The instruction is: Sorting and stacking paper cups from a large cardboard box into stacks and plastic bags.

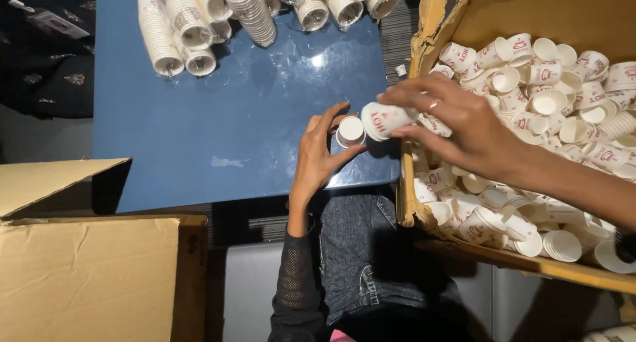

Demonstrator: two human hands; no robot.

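Nearest the camera, a closed brown cardboard box [86,276] sits at lower left, its flap raised; the contents are not visible. The person's lap, in dark denim, fills the lower centre.

Above the lap, the left hand [320,158] rests at the near edge of the glossy blue surface [232,123]. Its grip is closed around a small white paper cup [350,131] standing mouth up; whether this is a single cup or the top of a short stack cannot be determined, since the fingers cover its side.

The right hand [457,120] reaches across from the right. Its grip holds a second white paper cup with red print [385,119], tilted on its side, just beside and slightly above the first cup, touching or nearly touching its rim.

To the right, a large open brown cardboard box [424,24] holds a loose heap of white paper cups [556,97], many in number; its right and lower parts are cut off by the frame edge.

At the far edge of the surface, long nested stacks of white paper cups [199,24] lie on their sides, some wrapped in clear film. Judging from this, a good number of stacks are finished, while the bulk of loose cups remains unsorted.
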